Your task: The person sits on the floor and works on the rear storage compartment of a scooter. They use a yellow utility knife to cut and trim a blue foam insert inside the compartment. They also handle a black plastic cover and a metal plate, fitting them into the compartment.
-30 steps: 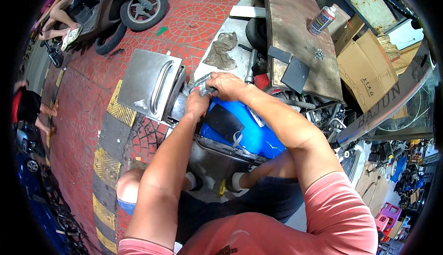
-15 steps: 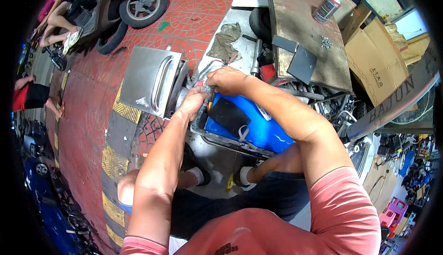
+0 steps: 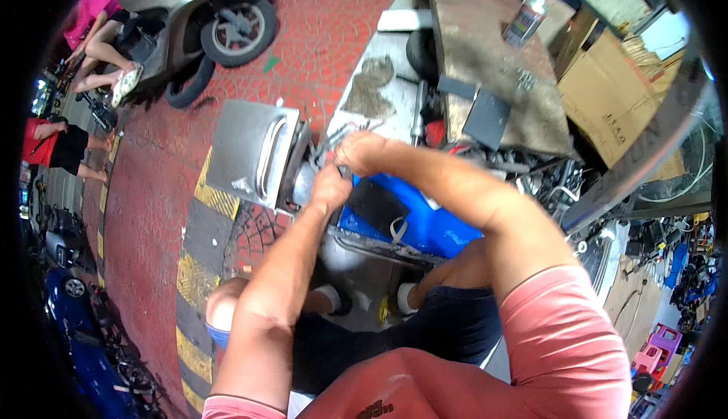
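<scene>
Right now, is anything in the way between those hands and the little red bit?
Nothing visible is in the way: the left hand and right hand are right at the red bit, though blur hides whether they touch it. The black pad lies lower right, on the blue case.

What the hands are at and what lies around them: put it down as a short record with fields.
Left hand: curled; what it grips is mostly hidden
Right hand: just beyond the left one, fingers blurred
Near the hands: blue block with black pad and pale strap
Left of hands: metal box with a handle
Bench: spray can, black plate, small metal bits
</scene>
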Available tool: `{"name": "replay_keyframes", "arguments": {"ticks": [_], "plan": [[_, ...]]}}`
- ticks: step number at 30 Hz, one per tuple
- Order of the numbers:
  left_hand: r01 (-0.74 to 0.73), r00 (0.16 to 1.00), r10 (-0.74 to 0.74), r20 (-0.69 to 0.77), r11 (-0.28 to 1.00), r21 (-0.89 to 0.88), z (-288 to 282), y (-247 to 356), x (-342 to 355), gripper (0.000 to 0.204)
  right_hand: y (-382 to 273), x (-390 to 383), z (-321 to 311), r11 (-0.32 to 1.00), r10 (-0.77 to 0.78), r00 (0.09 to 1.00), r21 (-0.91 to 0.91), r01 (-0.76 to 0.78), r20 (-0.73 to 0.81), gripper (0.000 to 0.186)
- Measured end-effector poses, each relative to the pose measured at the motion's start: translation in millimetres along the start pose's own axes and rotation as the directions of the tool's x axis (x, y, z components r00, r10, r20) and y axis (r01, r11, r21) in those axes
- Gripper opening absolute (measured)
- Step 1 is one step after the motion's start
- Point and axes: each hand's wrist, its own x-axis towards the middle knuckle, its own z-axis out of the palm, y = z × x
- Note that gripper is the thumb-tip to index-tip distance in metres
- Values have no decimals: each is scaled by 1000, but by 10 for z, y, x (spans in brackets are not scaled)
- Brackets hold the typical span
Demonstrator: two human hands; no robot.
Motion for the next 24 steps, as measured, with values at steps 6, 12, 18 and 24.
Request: {"name": "replay_keyframes", "arguments": {"ticks": [6, 12, 18, 24], "plan": [[-16, 999, 13, -31, 995, -97, -94, -154, -62, 56, -126, 111, -432, 812, 520, 842, 222, -540, 142, 43], [-55, 998, 55, -10, 984, -169, -79, -238, -9, 53, 107, 211, -445, 684, 414, 702, 311, -660, 579, 86], [114, 986, -97, 137, 986, -119, -247, -126, 8, 55, -4, 437, -451, 744, 322, 677, 266, -613, 662, 69], [165, 956, -209, 206, 963, 213, -296, 243, 100, 65, 27, 435, -295, 717, 381, 647, 232, -658, 661, 68]]}}
